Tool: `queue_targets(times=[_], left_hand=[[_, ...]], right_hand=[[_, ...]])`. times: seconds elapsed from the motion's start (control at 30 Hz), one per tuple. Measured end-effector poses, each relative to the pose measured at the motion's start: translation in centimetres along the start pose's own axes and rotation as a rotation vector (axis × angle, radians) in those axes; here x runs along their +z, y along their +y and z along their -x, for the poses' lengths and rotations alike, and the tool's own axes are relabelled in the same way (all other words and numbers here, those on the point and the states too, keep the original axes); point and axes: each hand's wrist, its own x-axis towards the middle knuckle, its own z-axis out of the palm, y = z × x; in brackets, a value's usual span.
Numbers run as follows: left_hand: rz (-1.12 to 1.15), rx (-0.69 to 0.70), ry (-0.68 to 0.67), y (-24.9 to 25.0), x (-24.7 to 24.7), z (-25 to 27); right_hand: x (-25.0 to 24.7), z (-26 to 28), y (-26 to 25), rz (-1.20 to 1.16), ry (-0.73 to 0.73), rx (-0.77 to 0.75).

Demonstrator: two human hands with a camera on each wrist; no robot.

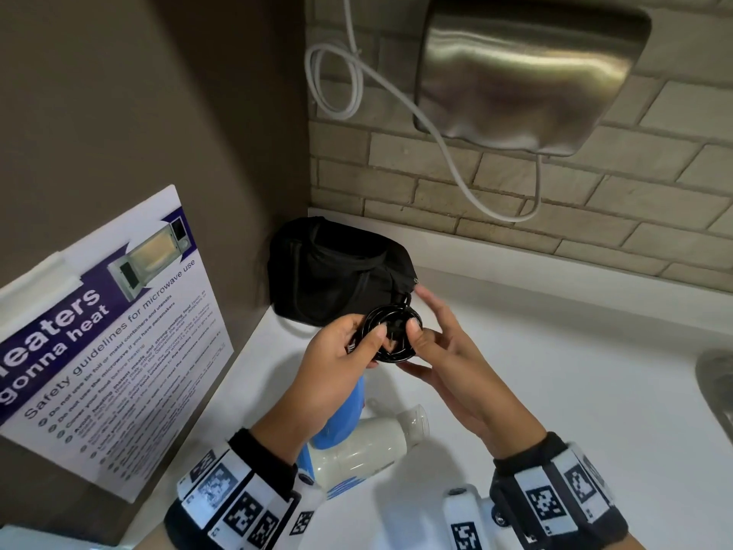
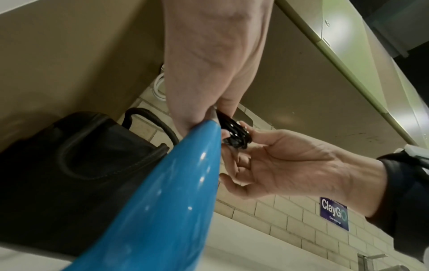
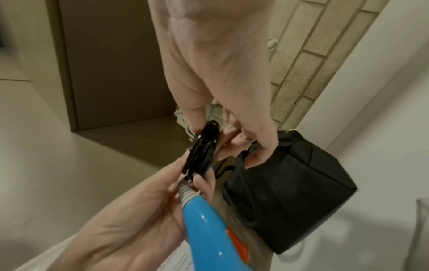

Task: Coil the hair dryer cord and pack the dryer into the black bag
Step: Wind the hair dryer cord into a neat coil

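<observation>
Both hands hold the black cord (image 1: 390, 337), wound into a small tight coil, just in front of the black bag (image 1: 333, 275). My left hand (image 1: 357, 343) grips the coil's left side with the thumb across it. The right hand (image 1: 416, 339) pinches the right side, thumb on top and fingers behind. From the coil (image 3: 202, 150) the cord runs into the grey sleeve of the dryer's blue handle (image 3: 209, 229). The white and blue hair dryer (image 1: 357, 442) lies on the counter under my wrists. The bag (image 2: 69, 165) sits in the corner with its top loosely open.
A microwave safety poster (image 1: 111, 331) leans against the left wall. A steel hand dryer (image 1: 527, 73) with a looped white cable (image 1: 345, 81) hangs on the brick wall. The white counter (image 1: 555, 371) stretches right to a sink rim (image 1: 714, 391).
</observation>
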Motion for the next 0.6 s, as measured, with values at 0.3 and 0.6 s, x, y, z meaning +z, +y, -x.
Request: queue_targets(times=[0.3, 0.6], left_hand=[[0.020, -0.005, -0.062, 0.01, -0.58, -0.16], [0.019, 0.007, -0.145, 0.03, -1.06, -0.52]], right_hand=[[0.06, -0.15, 0.33, 0.097, 0.061, -0.092], [1.01, -0.25, 0.48, 0.034, 0.110, -0.173]])
